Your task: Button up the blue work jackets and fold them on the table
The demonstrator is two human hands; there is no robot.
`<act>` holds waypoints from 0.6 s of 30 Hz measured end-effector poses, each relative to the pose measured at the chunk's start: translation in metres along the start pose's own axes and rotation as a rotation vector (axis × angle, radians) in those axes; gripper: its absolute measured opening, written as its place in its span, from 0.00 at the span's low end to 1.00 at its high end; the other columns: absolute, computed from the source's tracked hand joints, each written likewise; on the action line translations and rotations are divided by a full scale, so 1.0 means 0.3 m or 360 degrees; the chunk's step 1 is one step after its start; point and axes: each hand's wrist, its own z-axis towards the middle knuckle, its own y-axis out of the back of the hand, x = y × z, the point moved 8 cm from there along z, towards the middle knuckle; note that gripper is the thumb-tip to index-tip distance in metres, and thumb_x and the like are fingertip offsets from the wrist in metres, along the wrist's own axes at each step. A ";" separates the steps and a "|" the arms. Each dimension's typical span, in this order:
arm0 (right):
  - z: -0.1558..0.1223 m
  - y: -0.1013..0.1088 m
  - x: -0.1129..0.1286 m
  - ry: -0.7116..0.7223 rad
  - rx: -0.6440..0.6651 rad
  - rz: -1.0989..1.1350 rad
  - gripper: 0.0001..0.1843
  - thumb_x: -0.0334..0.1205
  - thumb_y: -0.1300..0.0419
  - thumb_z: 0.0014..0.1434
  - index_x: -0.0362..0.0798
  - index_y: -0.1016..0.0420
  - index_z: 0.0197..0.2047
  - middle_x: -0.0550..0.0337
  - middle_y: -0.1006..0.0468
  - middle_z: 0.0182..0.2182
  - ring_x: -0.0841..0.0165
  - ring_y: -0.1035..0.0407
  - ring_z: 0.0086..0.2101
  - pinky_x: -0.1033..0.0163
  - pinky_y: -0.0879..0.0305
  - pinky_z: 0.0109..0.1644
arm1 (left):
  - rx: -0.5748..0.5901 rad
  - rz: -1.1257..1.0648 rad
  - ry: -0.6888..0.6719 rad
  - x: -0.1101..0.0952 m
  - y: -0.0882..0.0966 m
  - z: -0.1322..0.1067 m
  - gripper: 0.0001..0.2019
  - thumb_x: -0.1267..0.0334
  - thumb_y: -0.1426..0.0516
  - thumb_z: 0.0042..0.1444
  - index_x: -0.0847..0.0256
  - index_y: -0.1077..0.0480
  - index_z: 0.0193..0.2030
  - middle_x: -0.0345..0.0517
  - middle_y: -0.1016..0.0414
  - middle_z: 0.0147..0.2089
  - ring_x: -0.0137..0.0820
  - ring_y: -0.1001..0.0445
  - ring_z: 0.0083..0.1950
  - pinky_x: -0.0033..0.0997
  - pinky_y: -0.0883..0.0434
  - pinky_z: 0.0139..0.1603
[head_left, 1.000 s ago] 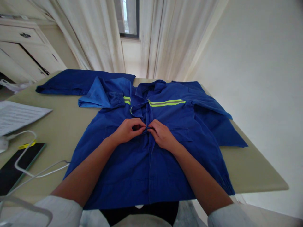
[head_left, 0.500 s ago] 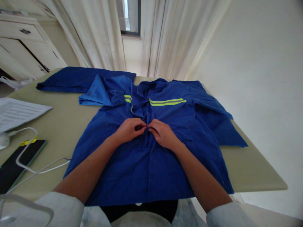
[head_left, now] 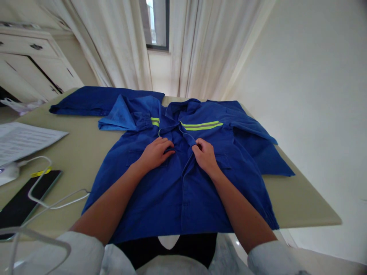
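A blue work jacket (head_left: 160,202) with yellow-green reflective stripes lies front up in front of me, its collar away from me. My right hand (head_left: 205,156) is closed on the edge of the right-hand front panel and holds it up to the right. My left hand (head_left: 157,153) grips the other front panel near its edge, thumb and fingers bent around a fold of cloth. Between the hands the front gapes at chest height, while the lower front lies overlapped. One sleeve (head_left: 120,116) is folded over at the left; its underside looks lighter blue.
Folded dark blue cloth (head_left: 94,100) lies at the table's back left, and more blue cloth (head_left: 266,162) sits under the jacket's right side. Left on the table (head_left: 86,149) are printed paper (head_left: 28,139), a black phone (head_left: 27,202) and a white cable (head_left: 36,196). Curtains (head_left: 114,42) hang behind.
My hands, which met at the jacket's front edge, have moved apart. The right hand pulled its panel rightward, the left hand shifted slightly left, and the front opened between them.
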 end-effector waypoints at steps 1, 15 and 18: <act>0.013 -0.003 -0.010 -0.0004 -0.0012 -0.0011 0.11 0.42 0.45 0.60 0.51 0.35 0.26 0.66 0.34 0.22 0.69 0.39 0.25 0.63 0.45 0.33 | -0.0026 0.0047 0.0016 0.005 0.000 0.016 0.07 0.58 0.40 0.68 0.57 0.25 0.47 0.47 0.25 0.42 0.41 0.28 0.48 0.40 0.29 0.49; -0.075 -0.094 0.099 0.0906 0.0528 -0.0783 0.20 0.22 0.44 0.61 0.51 0.19 0.49 0.48 0.27 0.58 0.56 0.34 0.54 0.50 0.35 0.61 | -0.0009 0.0118 0.0021 -0.102 -0.043 0.016 0.09 0.62 0.42 0.67 0.58 0.22 0.48 0.53 0.23 0.56 0.46 0.30 0.57 0.50 0.29 0.58; -0.113 -0.110 0.070 0.0821 0.0671 -0.0662 0.14 0.23 0.40 0.60 0.48 0.19 0.43 0.51 0.23 0.49 0.59 0.30 0.49 0.53 0.33 0.58 | 0.0044 -0.0210 -0.0003 -0.079 -0.077 -0.033 0.16 0.70 0.48 0.67 0.58 0.22 0.53 0.52 0.21 0.54 0.40 0.27 0.53 0.47 0.29 0.57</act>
